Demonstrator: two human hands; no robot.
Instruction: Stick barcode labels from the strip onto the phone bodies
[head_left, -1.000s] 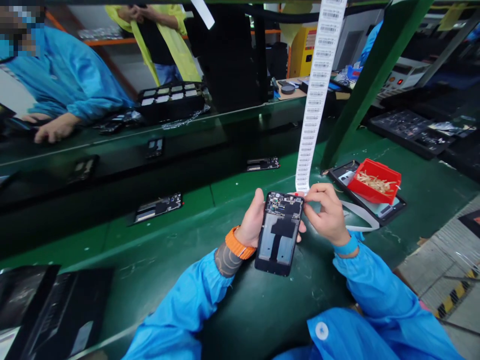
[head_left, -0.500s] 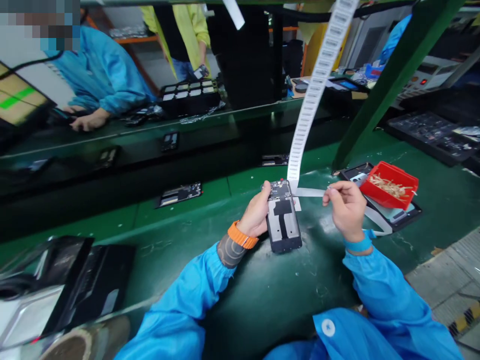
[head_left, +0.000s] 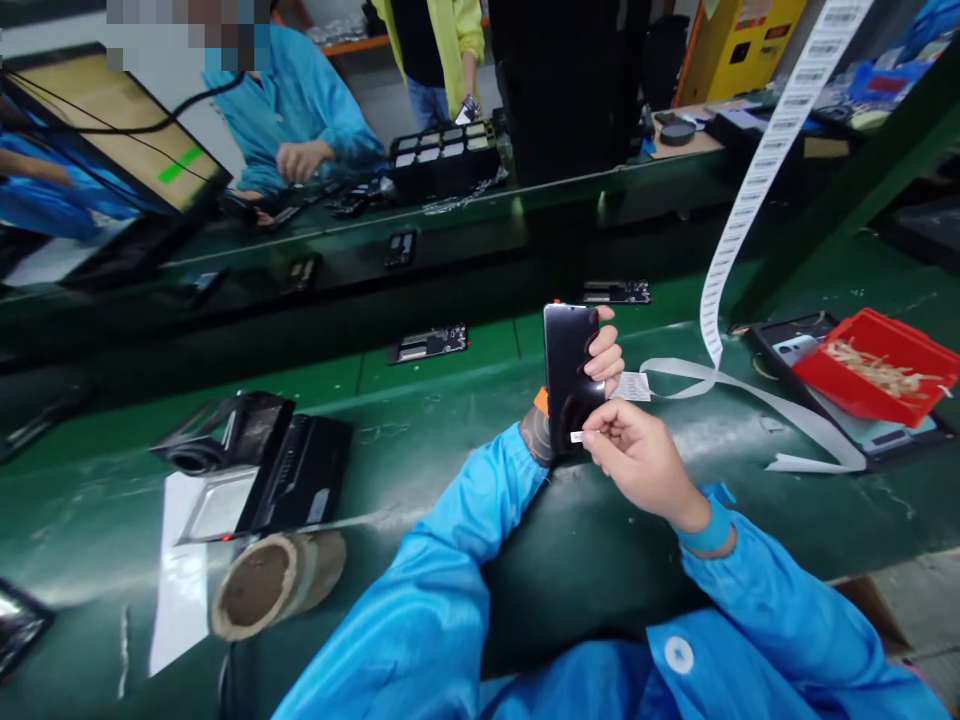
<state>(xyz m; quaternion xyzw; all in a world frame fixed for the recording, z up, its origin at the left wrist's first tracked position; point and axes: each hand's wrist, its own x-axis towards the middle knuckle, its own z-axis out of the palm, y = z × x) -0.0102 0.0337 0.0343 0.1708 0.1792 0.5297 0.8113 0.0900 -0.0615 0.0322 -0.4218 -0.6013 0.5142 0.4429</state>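
Note:
My left hand point(head_left: 606, 350) is wrapped round a phone point(head_left: 568, 350), held upright with its glossy black screen side towards me. Between the fingertips of my right hand point(head_left: 637, 450) is a small white label point(head_left: 577, 437), over the lower part of the screen. I cannot tell whether the label touches the glass. Behind my left fingers a white printed paper point(head_left: 631, 387) shows in part. A long strip of barcode labels point(head_left: 780, 150) hangs down to the right, and its pale backing strip point(head_left: 802, 425) curls across the green bench.
A red bin point(head_left: 885, 365) of pale scraps sits at the right on a dark tray. Phone bodies point(head_left: 431, 343) lie along the back ledge. At the left are a black device point(head_left: 304, 470) and a cardboard tube point(head_left: 277, 585). Across the line, a person in blue point(head_left: 300, 90) works.
My left hand has turned the phone from its open inner side to its screen side. My right hand has left the strip and come to the phone with a label. The view has swung left.

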